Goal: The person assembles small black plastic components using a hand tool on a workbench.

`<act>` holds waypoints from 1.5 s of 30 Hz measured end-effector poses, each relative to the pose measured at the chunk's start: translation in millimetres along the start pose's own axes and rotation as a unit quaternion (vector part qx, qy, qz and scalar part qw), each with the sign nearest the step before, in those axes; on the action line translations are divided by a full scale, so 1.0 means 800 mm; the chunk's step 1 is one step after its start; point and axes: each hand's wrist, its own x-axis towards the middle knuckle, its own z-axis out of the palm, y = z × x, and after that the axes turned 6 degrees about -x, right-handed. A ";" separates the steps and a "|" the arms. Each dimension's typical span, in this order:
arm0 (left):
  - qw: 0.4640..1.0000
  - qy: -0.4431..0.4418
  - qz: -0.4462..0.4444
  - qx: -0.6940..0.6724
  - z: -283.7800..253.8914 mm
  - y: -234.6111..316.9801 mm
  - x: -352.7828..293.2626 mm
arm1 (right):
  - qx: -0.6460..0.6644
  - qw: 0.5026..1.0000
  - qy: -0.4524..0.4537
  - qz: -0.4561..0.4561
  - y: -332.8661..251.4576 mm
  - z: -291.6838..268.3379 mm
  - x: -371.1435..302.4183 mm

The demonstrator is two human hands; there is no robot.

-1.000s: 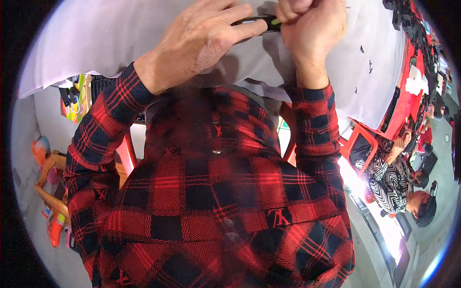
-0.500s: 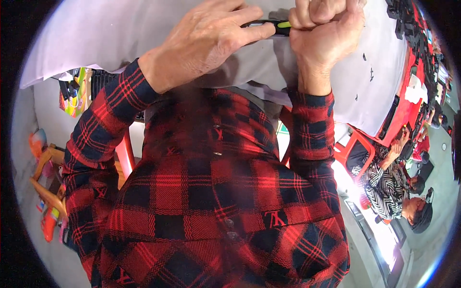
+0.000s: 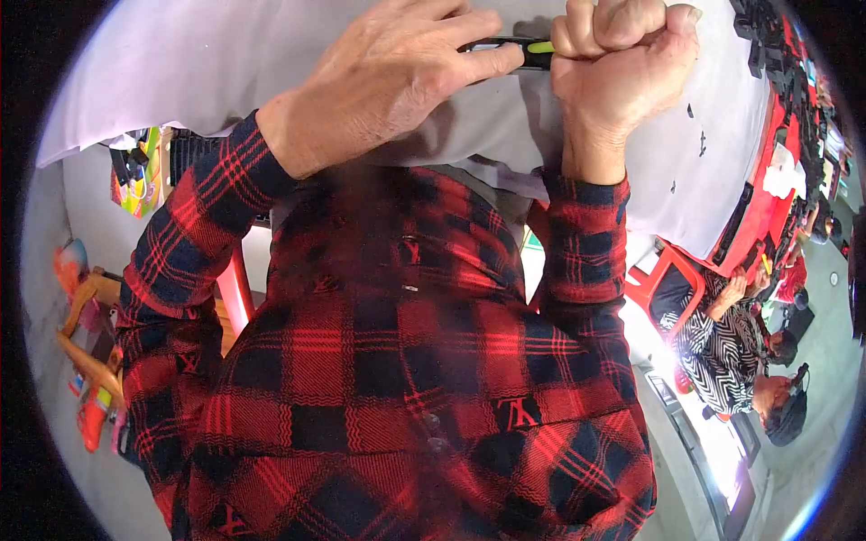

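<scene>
At the top of the view, both my hands are over a table covered with a pale grey cloth. My left hand pinches a slim, glossy black piece between its fingers. My right hand is closed in a fist at the right end of that piece. A narrow yellow-green tip sticks out of the fist toward the left and lies along the black piece. The rest of the yellow-green thing is hidden inside the fist. Small black bits lie on the cloth to the right of my right wrist.
Black parts are heaped at the far right edge, beside a red surface with a crumpled white tissue. A red plastic stool and a person in a zigzag-patterned shirt are at right. Wooden furniture stands at left.
My right hand has shifted slightly right and down, its thumb now raised more. My left hand and the black piece have moved a little to the right with it.
</scene>
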 end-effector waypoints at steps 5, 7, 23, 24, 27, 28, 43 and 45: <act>1.000 -0.002 -0.002 0.007 -0.003 0.004 0.000 | 0.003 0.999 -0.054 0.005 0.000 -0.005 0.003; 1.000 -0.007 -0.002 0.008 -0.003 0.004 0.001 | -0.004 1.000 -0.005 0.022 -0.003 0.005 -0.001; 0.990 0.109 0.085 -0.025 0.038 -0.027 0.001 | -0.088 0.995 0.037 -0.005 0.004 0.024 -0.002; 0.958 0.229 0.170 -0.041 0.051 -0.036 0.001 | -0.086 0.996 0.038 -0.006 0.002 0.026 -0.002; 0.958 0.228 0.171 -0.039 0.050 -0.035 0.003 | -0.084 0.994 0.068 0.014 0.003 0.028 -0.004; 0.957 0.226 0.175 -0.044 0.039 -0.025 0.007 | -0.091 0.994 0.059 0.006 0.001 0.024 -0.004; 0.959 0.212 0.191 0.002 0.027 -0.023 0.002 | -0.044 0.999 -0.007 -0.008 -0.008 0.007 -0.007; 1.000 -0.014 0.011 -0.005 -0.006 0.002 0.005 | -0.040 0.999 -0.035 -0.003 -0.007 -0.002 -0.007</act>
